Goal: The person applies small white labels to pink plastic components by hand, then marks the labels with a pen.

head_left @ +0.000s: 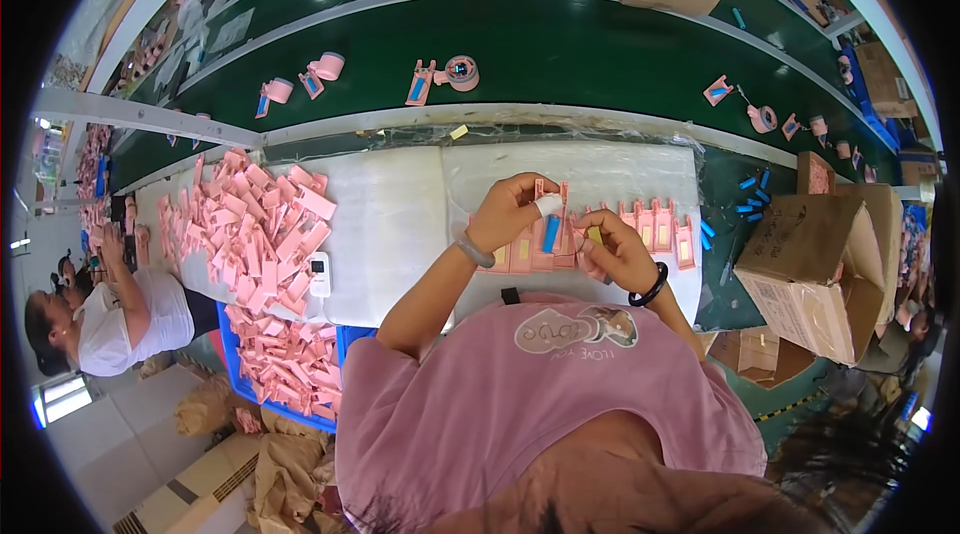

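Note:
My left hand [508,218], with a white wrap on one finger, pinches the top of a pink plastic housing part [541,259]. A blue cylindrical cell [551,234] lies lengthwise in that part. My right hand [617,252] is closed close beside it on the right, thumb and fingers together. What sits between those fingertips is too small to make out; a yellowish patch shows next to them. Several more pink housing parts [662,229] with pale yellow pads lie in a row on the white mat [390,224], partly hidden behind my hands.
A heap of pink parts [265,224] covers the mat's left, above a blue crate [235,359] of more. A white device [319,275] lies beside the heap. Loose blue cells [750,204] and cardboard boxes [800,284] stand right. Beyond runs a green conveyor [560,54]; another person [135,319] works left.

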The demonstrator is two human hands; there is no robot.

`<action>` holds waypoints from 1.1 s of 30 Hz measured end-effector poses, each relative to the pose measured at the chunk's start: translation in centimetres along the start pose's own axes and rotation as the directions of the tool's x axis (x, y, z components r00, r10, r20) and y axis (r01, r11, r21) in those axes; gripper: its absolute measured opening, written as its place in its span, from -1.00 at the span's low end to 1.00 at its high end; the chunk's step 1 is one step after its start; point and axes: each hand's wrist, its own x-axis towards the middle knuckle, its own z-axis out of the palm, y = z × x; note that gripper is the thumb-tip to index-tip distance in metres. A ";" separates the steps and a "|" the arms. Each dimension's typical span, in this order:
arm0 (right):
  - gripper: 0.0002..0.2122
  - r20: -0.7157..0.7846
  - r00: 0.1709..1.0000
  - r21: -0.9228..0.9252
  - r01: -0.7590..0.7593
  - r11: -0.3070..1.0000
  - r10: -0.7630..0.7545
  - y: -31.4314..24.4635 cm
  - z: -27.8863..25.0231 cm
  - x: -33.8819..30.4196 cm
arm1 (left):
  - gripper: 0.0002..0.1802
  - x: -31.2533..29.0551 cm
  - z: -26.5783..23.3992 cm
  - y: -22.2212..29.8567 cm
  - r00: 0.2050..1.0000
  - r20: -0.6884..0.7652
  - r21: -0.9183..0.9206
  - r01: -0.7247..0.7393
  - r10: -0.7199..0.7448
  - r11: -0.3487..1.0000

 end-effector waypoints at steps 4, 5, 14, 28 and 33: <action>-0.88 -0.015 1.000 0.090 -0.002 0.996 0.003 0.8 -0.5 0.5 | -0.73 1.4 -4.1 -2.0 0.998 0.061 0.148 -0.034 0.025 0.988; -0.88 -0.017 0.999 0.090 0.030 0.995 -0.029 1.0 -0.5 0.5 | -0.66 2.5 -6.7 -3.7 0.991 -0.003 0.240 -0.128 0.133 0.962; -0.89 -0.061 0.991 0.054 -0.116 0.992 0.119 0.7 0.9 1.4 | -0.64 13.4 -28.3 -4.5 0.596 -0.753 0.644 0.583 0.278 0.495; -0.88 -0.163 0.980 0.065 -0.101 0.993 0.110 1.7 0.7 2.8 | -0.57 17.7 -32.1 -7.1 0.717 -0.691 0.663 0.574 0.097 0.480; -0.88 -0.157 0.982 0.077 -0.098 0.992 0.109 1.4 1.2 2.8 | -0.54 16.0 -31.6 -6.2 0.600 -0.778 0.610 0.651 0.186 0.452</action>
